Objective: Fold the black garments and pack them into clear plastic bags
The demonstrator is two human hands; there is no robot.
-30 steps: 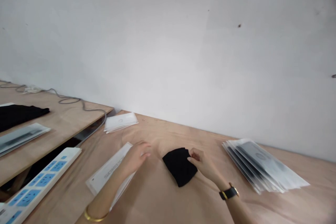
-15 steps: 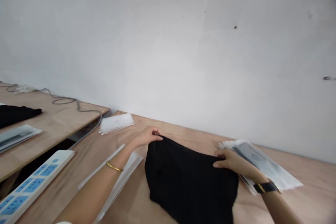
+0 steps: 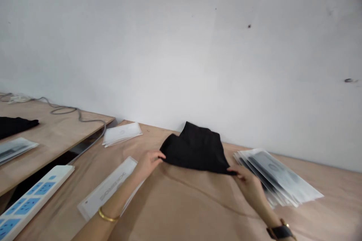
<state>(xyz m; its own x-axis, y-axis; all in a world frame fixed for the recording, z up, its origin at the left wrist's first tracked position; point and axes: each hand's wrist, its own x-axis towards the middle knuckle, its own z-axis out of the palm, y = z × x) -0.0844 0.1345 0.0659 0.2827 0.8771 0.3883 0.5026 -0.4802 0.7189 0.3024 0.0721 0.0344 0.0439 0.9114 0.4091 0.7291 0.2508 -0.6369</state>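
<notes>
A black cloth garment (image 3: 198,150) stretches between my two hands, its far part raised towards the wall; its exact kind I cannot make out. My left hand (image 3: 149,162) pinches its near left corner between thumb and fingers. At the near right corner, my right hand (image 3: 246,181) is closed on the fabric. Under my left forearm lies a clear-and-white plastic bag (image 3: 113,184) with grey lettering. Just right of my right hand is a fanned pile of plastic bags (image 3: 279,177) with dark contents.
A white power strip (image 3: 36,201) with blue sockets lies at the left. More flat bags (image 3: 123,132) rest near the wall. On the neighbouring table (image 3: 68,131), past a gap, are a grey cable (image 3: 82,117), a black cloth (image 3: 15,126) and a packed bag (image 3: 17,148).
The garment hung down towards me from both hands; now it has swung away, its free part lying towards the wall. Both hands have come lower, still holding its edge.
</notes>
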